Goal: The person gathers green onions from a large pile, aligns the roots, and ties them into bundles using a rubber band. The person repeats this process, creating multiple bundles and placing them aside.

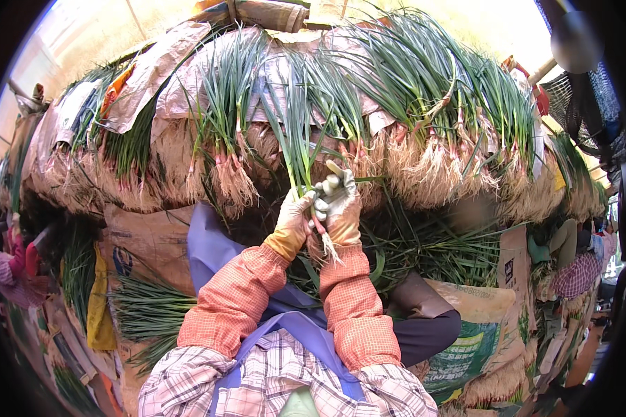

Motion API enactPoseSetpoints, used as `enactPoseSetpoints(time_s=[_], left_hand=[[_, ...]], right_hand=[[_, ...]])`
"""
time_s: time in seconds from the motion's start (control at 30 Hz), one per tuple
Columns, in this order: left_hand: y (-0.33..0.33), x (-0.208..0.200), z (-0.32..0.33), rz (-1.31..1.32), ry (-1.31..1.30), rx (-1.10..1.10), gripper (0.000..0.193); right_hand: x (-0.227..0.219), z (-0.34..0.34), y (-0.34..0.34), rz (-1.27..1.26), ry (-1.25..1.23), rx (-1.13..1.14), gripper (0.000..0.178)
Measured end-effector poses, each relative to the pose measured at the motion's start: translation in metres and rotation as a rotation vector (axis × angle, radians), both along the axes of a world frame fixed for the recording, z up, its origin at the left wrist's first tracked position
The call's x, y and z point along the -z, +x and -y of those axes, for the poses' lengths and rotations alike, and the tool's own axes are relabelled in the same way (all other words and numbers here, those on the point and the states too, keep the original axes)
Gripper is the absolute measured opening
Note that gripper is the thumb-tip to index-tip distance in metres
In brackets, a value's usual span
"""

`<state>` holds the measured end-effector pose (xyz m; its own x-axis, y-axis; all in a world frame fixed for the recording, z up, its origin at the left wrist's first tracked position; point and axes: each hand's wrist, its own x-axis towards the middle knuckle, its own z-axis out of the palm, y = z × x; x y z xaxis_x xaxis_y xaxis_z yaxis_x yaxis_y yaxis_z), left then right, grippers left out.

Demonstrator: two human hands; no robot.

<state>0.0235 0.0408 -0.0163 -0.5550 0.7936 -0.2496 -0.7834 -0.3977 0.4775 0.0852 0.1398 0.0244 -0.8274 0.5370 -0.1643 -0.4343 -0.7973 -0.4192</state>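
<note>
In front of me my left hand, in a yellow and pale glove, is closed round a few green onions. Their green leaves point up and away, and their reddish bulbs and pale roots hang below my fingers. My right hand, gloved alike, has curled fingers against the same stems and touches the left hand. Just beyond lies a long heap of green onions, with tangled straw-coloured roots turned toward me. A smaller group of green onions rests on the heap, left of my hands.
Loose leaves lie below the heap at right. More green onions are on a brown sack at left, and a green-printed sack lies at lower right. Other people's checked sleeves show at the left and right edges.
</note>
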Motion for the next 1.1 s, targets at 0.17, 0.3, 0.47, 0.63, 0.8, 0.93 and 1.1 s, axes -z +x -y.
enactPoseSetpoints(time_s=[0.17,0.3,0.47,0.63,0.8,0.93,1.1], left_hand=[[-0.014,0.002,-0.005,-0.156,-0.122,-0.108,0.016],[0.014,-0.002,-0.014,-0.140,-0.172,0.034,0.016],[0.001,0.019,-0.005,-0.099,-0.223,0.262,0.018],[0.004,0.019,-0.007,0.014,-0.067,0.166,0.017],[-0.007,0.019,-0.001,-0.076,-0.069,0.276,0.024],[-0.001,0.002,-0.020,0.037,0.012,0.022,0.015],[-0.026,-0.004,-0.021,0.077,0.134,-0.102,0.012]], right_hand=[[-0.022,-0.061,0.024,-0.304,0.271,0.291,0.035],[-0.018,-0.047,-0.019,0.700,1.008,0.013,0.034],[0.058,-0.032,-0.042,0.850,1.522,0.376,0.023],[0.031,-0.030,-0.034,0.840,1.204,0.007,0.046],[0.027,-0.031,-0.022,0.841,1.216,0.147,0.027],[0.017,-0.016,-0.012,0.212,0.241,0.223,0.018],[-0.034,-0.069,0.012,-0.194,0.032,0.387,0.016]])
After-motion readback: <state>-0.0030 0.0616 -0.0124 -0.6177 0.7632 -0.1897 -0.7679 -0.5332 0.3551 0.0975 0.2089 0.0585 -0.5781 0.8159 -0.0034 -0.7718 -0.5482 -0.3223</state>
